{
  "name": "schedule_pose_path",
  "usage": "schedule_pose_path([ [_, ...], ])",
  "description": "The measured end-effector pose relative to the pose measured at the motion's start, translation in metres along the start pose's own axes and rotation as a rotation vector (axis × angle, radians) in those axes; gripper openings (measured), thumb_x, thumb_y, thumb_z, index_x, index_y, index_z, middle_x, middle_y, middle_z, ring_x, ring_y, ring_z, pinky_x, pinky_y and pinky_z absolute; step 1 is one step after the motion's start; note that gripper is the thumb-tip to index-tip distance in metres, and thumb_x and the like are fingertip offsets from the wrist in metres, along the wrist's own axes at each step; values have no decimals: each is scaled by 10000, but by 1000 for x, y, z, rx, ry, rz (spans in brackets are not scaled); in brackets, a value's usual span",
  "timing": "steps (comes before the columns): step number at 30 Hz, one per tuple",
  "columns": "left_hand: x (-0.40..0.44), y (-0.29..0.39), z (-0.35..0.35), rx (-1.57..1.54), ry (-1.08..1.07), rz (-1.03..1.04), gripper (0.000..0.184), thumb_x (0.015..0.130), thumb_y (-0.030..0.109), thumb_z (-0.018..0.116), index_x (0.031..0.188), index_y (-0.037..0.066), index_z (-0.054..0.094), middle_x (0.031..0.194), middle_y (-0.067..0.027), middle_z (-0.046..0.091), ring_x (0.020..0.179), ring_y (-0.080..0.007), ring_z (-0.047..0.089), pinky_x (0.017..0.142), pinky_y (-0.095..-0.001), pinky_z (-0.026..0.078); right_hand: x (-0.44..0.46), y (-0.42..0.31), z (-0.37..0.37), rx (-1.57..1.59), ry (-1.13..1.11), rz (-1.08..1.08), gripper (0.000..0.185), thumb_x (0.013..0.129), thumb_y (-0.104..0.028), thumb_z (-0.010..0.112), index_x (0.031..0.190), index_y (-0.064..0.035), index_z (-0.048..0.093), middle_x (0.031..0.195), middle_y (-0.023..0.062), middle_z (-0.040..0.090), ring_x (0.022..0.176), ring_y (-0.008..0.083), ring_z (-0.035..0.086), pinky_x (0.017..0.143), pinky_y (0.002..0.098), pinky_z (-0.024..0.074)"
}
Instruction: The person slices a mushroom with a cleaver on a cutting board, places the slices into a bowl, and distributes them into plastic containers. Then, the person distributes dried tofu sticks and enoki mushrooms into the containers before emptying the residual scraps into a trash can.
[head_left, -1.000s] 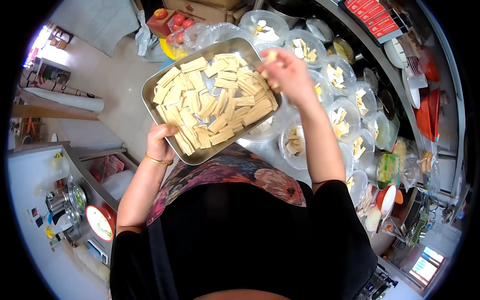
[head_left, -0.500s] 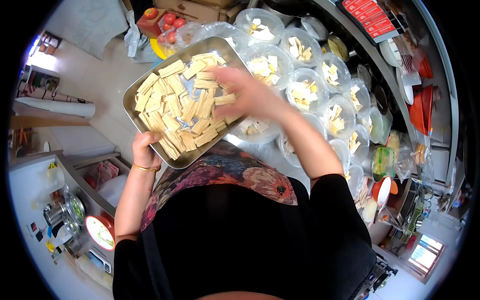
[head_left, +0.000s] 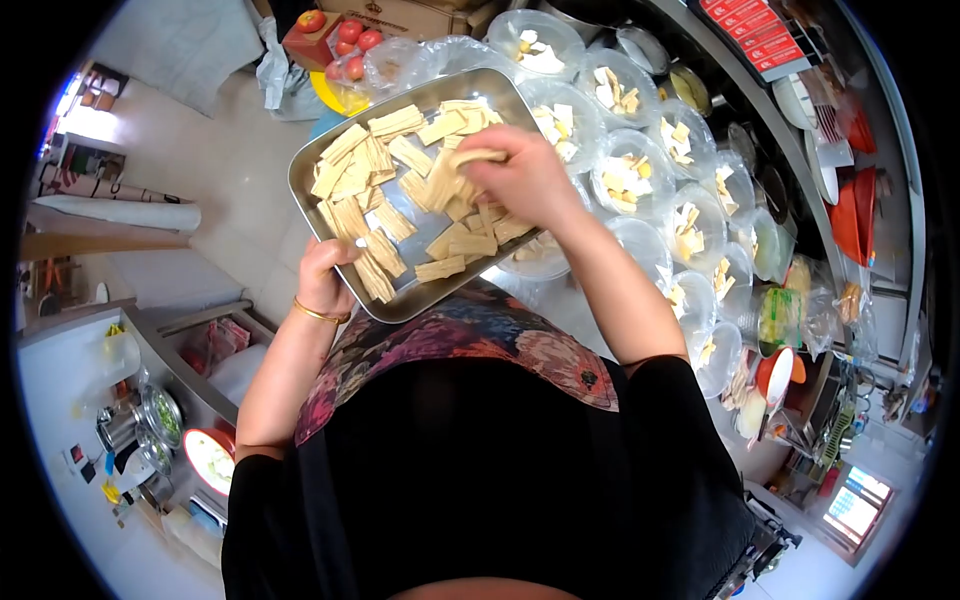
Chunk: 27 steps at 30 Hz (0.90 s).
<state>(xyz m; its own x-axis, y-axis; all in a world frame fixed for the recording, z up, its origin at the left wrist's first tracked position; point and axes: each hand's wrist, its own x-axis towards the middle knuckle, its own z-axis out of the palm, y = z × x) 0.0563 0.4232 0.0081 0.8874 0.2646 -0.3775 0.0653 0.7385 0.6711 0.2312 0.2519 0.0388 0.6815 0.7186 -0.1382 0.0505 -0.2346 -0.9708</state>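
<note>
A rectangular metal tray (head_left: 398,309) full of cut, ridged, pale-yellow dried tofu skin sticks (head_left: 347,163) is held tilted in front of my body. My left hand (head_left: 326,276) grips its near left edge, with the thumb over the rim. Over the right part of the tray, my right hand (head_left: 526,180) is closed around a few tofu skin pieces (head_left: 442,181), which stick out from its fingers. Bare metal shows between the pieces still lying in the tray. Beyond and right of it stand several clear plastic bowls (head_left: 653,204) with white and yellow pieces inside.
Tomatoes (head_left: 351,31) in a bag and a red box (head_left: 308,42) sit at the upper left. A metal shelf edge (head_left: 775,130) runs along the right, with red bowls (head_left: 853,218) beyond it. Tiled floor (head_left: 240,190) lies left of the tray.
My right hand, blurred over the tray earlier, now grips some tofu skin pieces. Pieces in the tray's right part have shifted. The tray and my left hand appear farther right in the view.
</note>
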Motion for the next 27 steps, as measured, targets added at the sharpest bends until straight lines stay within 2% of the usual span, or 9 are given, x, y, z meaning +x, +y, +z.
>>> schedule_pose_path([
  [3,5,0,-12,15,9,11,560,618,-14,428,1170,-101,403,1069,-199,535,939,-299,566,817,-387,481,-11,-3,-31,128,124,53,183,770,-4,582,948,-22,623,888,41,612,686,87,583,536,206,521],
  [4,5,1,-18,16,15,7,550,620,-12,428,1161,-108,411,1059,-200,542,932,-299,570,816,-386,481,-18,-3,-41,210,170,38,151,772,0,578,916,11,624,870,58,617,696,98,582,561,219,520],
  [9,2,17,-46,14,35,83,496,642,12,427,1116,-134,435,1046,-215,543,906,-298,574,816,-389,481,-47,32,-72,104,295,159,195,786,-9,568,970,0,631,850,59,619,718,102,576,607,237,517],
  [13,-1,31,-57,-11,82,113,448,672,19,416,1083,-155,445,1030,-213,549,905,-304,567,813,-385,471,-55,69,-73,107,305,311,193,777,-21,593,962,16,635,828,83,627,658,100,576,568,217,523],
  [19,-2,35,-62,-42,71,157,447,677,30,412,1087,-146,446,1030,-216,546,902,-309,564,812,-389,470,-54,73,-64,120,284,384,196,766,20,592,955,7,642,832,83,630,668,110,595,568,214,532],
  [27,-4,34,-69,-40,56,152,481,667,23,407,1122,-132,424,1057,-209,533,921,-311,558,820,-392,468,-48,77,-75,52,208,417,207,765,13,600,964,-15,647,840,83,638,673,110,607,580,211,537],
])
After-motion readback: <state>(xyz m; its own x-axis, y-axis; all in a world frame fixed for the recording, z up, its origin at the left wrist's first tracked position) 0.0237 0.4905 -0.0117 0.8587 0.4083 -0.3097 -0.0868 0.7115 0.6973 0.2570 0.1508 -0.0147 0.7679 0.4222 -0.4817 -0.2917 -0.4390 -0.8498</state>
